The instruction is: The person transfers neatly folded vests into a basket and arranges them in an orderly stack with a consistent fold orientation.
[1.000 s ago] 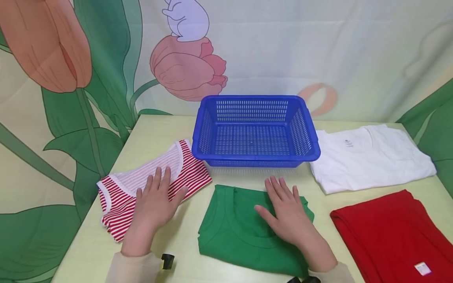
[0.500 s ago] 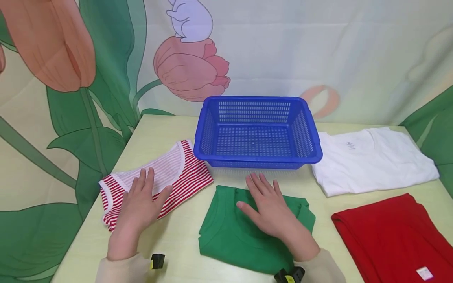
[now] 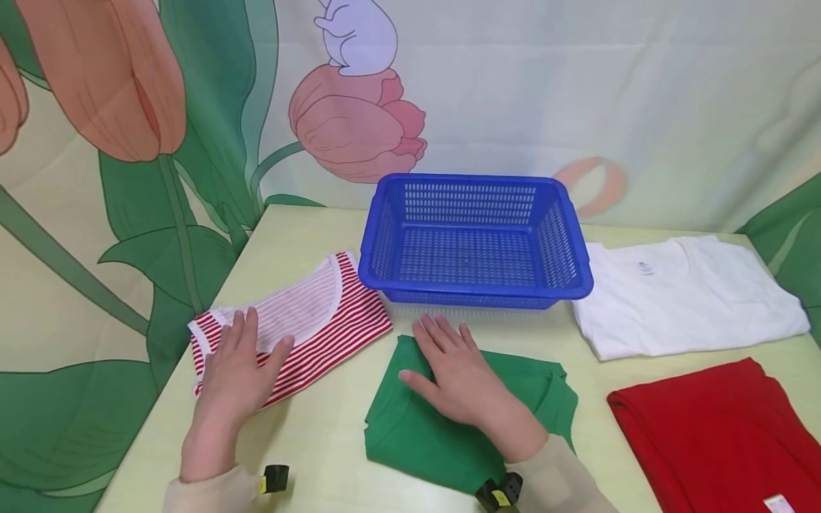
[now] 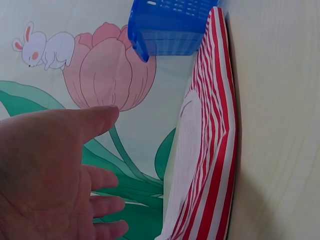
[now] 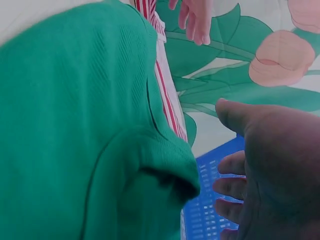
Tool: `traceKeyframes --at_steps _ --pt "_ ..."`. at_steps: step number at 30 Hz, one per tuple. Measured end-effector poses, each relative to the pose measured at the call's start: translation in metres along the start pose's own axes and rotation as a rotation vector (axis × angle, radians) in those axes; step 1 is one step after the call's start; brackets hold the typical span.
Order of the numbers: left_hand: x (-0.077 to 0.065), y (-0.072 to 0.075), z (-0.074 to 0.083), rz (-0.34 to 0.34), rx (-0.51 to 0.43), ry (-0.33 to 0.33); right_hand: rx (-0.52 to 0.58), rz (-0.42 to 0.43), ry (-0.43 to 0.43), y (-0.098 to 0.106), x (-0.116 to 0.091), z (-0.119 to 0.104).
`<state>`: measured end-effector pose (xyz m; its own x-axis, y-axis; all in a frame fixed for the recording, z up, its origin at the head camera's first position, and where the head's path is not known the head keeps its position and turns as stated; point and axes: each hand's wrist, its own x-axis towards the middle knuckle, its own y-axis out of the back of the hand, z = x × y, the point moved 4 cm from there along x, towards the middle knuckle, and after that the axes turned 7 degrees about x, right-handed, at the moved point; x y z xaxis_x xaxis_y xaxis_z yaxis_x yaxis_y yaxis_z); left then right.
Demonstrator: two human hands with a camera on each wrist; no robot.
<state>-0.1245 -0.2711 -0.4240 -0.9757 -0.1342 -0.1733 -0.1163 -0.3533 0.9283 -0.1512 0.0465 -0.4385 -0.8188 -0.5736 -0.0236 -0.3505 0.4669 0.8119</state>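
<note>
My left hand [image 3: 236, 377] hovers over the left part of a folded red-and-white striped top [image 3: 346, 313], fingers extended and thumb spread. In the left wrist view, a gap shows between that hand and the striped top [image 4: 215, 125]. My right hand [image 3: 458, 374] is held above a folded green shirt [image 3: 417, 442], its fingers also straight and holding nothing. From the right wrist, the green shirt [image 5: 75, 125] lies below the palm, with its neckline fold standing up a little. Part of the green shirt is hidden under the right hand and forearm.
A blue plastic basket [image 3: 474, 288] with nothing in it stands at the back middle of the table [image 3: 321, 456]. To its right lies a folded white shirt [image 3: 686, 306], and nearer the front a folded red garment [image 3: 712, 420]. A printed curtain [image 3: 513, 85] hangs behind.
Both hands have drifted left above the garments, the right one from the green shirt's right side toward its middle. The head view has shifted slightly left. Garments and basket have stayed put.
</note>
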Motion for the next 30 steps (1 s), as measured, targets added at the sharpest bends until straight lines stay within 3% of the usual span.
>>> traceKeyframes --at_steps 18,30 --pt "-0.006 -0.003 -0.025 -0.022 0.03 0.081 -0.101 -0.12 0.054 -0.022 0.04 -0.026" --pt "-0.001 -0.016 -0.033 -0.052 0.071 0.047 -0.197 -0.184 0.086 -0.042 0.066 -0.037"
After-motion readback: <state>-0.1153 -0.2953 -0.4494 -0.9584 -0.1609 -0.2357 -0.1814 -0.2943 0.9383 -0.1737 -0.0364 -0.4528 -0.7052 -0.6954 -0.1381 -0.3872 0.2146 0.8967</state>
